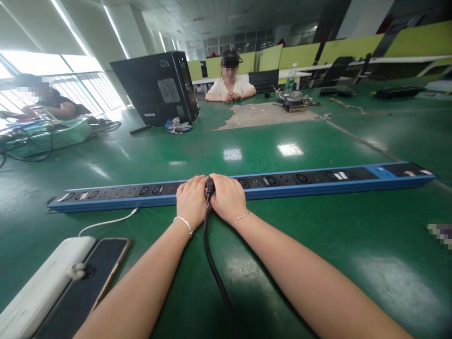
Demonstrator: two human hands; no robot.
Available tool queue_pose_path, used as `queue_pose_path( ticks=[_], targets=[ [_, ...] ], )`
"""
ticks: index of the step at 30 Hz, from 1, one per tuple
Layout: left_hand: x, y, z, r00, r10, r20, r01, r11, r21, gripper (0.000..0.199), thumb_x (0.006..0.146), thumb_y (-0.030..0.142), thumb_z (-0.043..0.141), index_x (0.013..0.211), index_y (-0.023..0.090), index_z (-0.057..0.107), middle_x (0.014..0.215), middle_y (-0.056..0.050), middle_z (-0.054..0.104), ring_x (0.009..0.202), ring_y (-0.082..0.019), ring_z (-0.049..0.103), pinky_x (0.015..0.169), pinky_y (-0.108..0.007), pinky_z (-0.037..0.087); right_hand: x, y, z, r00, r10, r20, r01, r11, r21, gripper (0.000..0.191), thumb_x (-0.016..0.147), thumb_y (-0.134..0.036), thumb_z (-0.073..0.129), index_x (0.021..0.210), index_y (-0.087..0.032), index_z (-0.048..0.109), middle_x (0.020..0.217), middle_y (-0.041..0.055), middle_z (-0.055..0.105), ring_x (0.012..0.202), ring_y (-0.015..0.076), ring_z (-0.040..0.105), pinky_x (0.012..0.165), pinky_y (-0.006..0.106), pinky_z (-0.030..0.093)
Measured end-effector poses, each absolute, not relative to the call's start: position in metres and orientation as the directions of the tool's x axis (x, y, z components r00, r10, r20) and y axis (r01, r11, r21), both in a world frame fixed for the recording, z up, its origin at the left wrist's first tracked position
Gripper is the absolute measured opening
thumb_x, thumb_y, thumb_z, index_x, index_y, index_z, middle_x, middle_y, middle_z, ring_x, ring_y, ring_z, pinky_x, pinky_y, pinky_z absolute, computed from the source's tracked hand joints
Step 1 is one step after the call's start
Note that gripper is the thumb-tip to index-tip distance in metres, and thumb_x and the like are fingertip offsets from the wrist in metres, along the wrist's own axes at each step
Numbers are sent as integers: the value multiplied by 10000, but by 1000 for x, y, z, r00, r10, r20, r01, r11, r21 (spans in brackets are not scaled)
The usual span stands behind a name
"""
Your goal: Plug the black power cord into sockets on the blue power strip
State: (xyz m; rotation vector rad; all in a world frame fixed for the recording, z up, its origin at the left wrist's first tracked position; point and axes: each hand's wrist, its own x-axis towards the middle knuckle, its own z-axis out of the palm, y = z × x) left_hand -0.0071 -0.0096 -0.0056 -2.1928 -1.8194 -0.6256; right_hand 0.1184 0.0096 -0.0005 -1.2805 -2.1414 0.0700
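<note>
A long blue power strip (289, 183) with a black socket face lies across the green table (141, 165). At its middle, a black plug (210, 186) on a thick black cable (213, 263) stands at the socket face between my hands. My left hand (192, 200) is closed at the plug's left side, its fingers lying over the strip. On the other side, my right hand (228, 197) presses against the plug with its fingers curled over the strip. The fingertips and the plug's front end are hidden.
Near left lie a phone (95, 263), a white box-like device (49, 282) and a white cable (109, 220). Further back are a green basket (70, 134), a black computer case (158, 89), gloves (177, 126) and a bottle (291, 79). Two people sit beyond.
</note>
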Motion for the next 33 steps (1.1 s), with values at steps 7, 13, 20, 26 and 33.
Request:
queue_pose_path(
  ticks=[7,13,20,26,33],
  targets=[
    [-5,-10,-3,125,889,441,971,-201,131,459,774,282,480,1226,201,501,1300,-97,550,1216,-267,458,1002,-420,312,121,11,3,-342,823,453,776,519,-358,351,878,-236,385,1188,-159,529,1165,96,629,1063,209,551,919,329,369],
    [-4,-10,-3,114,886,450,971,-195,139,421,801,265,460,1212,193,513,1295,-78,561,1219,-254,462,996,-415,321,120,13,2,-302,822,483,750,518,-412,334,885,-256,415,1182,-159,532,1132,78,647,1016,211,584,901,316,393],
    [-1,-9,-3,74,887,455,972,-166,166,436,806,405,513,1197,214,530,1288,-82,567,1211,-268,470,1009,-440,309,127,15,8,-90,870,484,631,426,-649,367,890,-381,412,1199,-205,501,1155,63,627,1004,208,599,845,314,461],
    [-3,-6,-6,79,892,444,973,-165,159,629,719,562,609,1229,210,501,1303,-93,553,1211,-292,464,1005,-452,309,177,40,15,183,883,433,496,297,-816,281,842,-401,438,956,-205,604,860,48,684,839,200,638,814,349,483],
    [-2,-8,-3,73,904,421,977,-149,152,615,736,571,587,1243,237,487,1323,-70,537,1231,-265,445,1018,-430,299,227,65,22,-63,980,187,-50,184,-982,235,758,-393,539,771,-174,622,775,48,698,773,172,661,809,345,509]
  ],
)
